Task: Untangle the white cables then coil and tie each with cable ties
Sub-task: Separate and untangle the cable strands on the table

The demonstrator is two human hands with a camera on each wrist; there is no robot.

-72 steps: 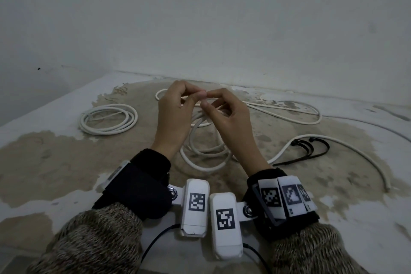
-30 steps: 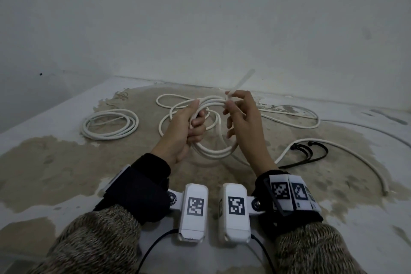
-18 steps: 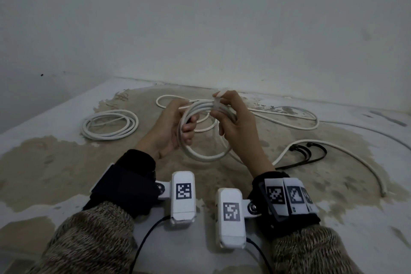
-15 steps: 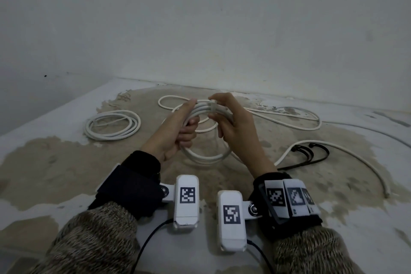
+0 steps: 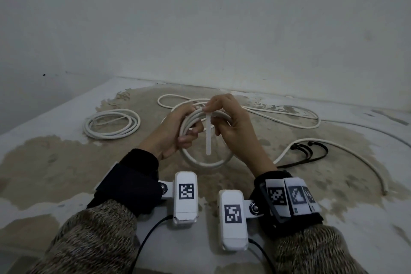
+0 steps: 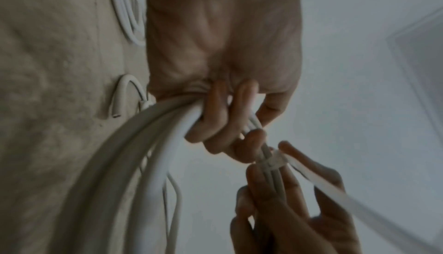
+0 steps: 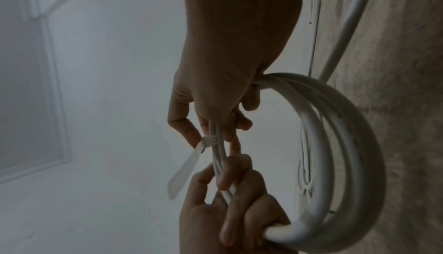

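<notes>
A white cable coil (image 5: 206, 163) is held upright above the worn surface between both hands. My left hand (image 5: 189, 132) grips its left side, fingers curled round the strands (image 6: 191, 118). My right hand (image 5: 219, 121) pinches the top of the coil where a white cable tie (image 7: 212, 140) wraps the strands. The tie's tail (image 5: 208, 138) hangs down across the coil's opening. In the right wrist view my left hand (image 7: 230, 201) shows at the bottom, closed round the coil (image 7: 347, 144). In the left wrist view my right hand (image 6: 275, 178) holds the bundle at the tie (image 6: 273, 160).
A tied white coil (image 5: 111, 127) lies at the far left. Loose white cable (image 5: 289, 118) loops behind the hands, and another length (image 5: 355, 158) curves to the right. Black cable ties (image 5: 309, 151) lie right of my right hand. A wall stands close behind.
The tie's tail pointed up and away a second ago; now it hangs down in front of the coil. Both hands have kept hold of the coil and turned it more upright.
</notes>
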